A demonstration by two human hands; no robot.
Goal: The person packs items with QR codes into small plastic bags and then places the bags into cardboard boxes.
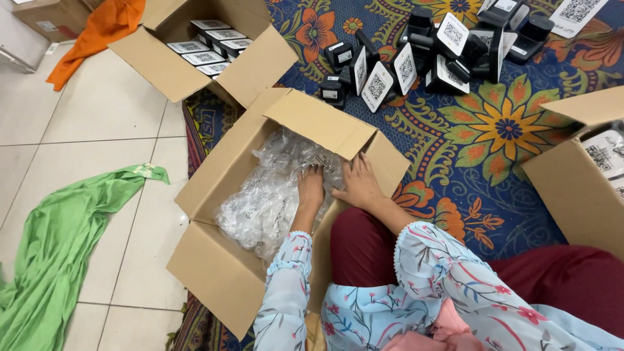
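An open cardboard box (pixel 214 260) sits on the floor in front of me, lined with crumpled clear bubble wrap (pixel 263 198). My left hand (pixel 311 188) reaches into the box, fingers spread and pressing down on the wrap. My right hand (pixel 357 184) rests flat on the box's right rim beside it, fingers on the inner wall. Neither hand grips anything that I can see.
A pile of small black stands with white code cards (pixel 422 55) lies on the patterned carpet (pixel 500 130) beyond the box. Another open box (pixel 195 58) holds similar items at the back left. A third box (pixel 578 182) stands right. Green cloth (pixel 58 247) and orange cloth (pixel 97 32) lie on the tiles.
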